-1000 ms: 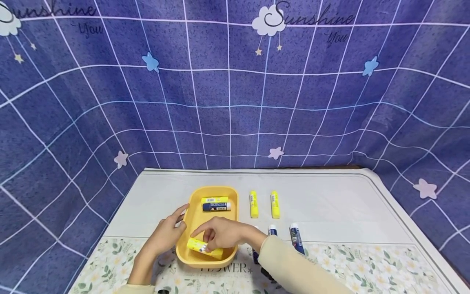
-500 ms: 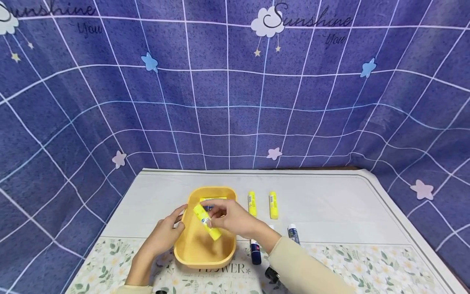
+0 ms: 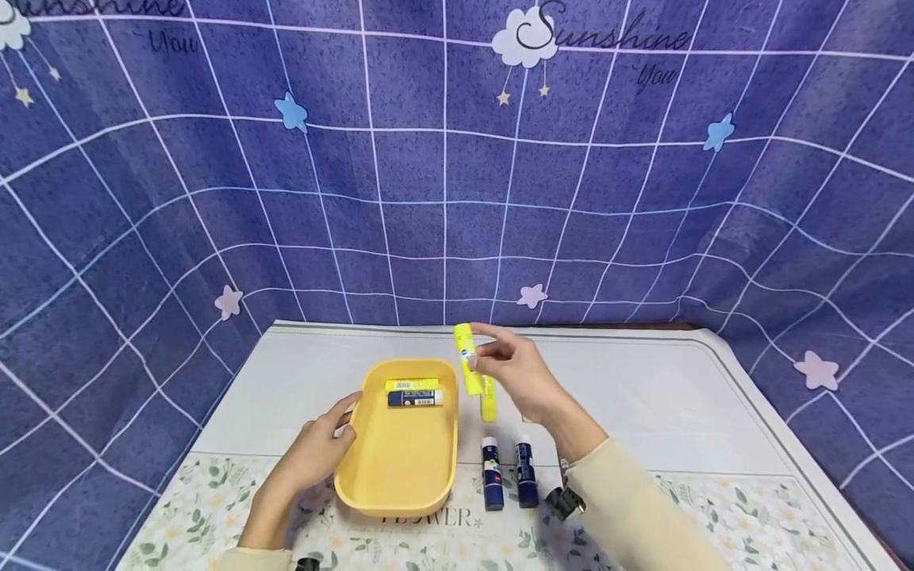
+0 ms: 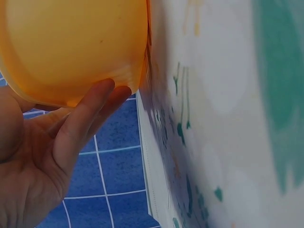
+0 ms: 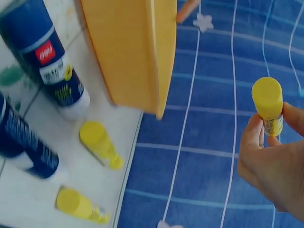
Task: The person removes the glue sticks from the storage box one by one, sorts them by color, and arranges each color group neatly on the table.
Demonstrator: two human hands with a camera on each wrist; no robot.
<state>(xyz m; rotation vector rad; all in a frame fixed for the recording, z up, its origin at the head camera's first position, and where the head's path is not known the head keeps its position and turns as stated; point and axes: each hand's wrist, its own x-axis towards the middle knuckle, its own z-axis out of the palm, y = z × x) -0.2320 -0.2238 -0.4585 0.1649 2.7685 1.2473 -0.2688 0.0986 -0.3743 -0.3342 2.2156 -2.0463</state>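
One yellow glue stick [image 3: 466, 347], tilted, pinched between thumb and fingers of the right hand [image 3: 520, 374], is held raised to the right of the yellow tray [image 3: 396, 468]. One left hand [image 3: 314, 452], fingers extended, touches the tray's left side; the tray's far end holds a second yellow stick [image 3: 412, 385] beside a navy stick [image 3: 414, 399].

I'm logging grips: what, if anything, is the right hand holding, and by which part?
The right hand holds a yellow glue stick, pinched by its sides around the middle.
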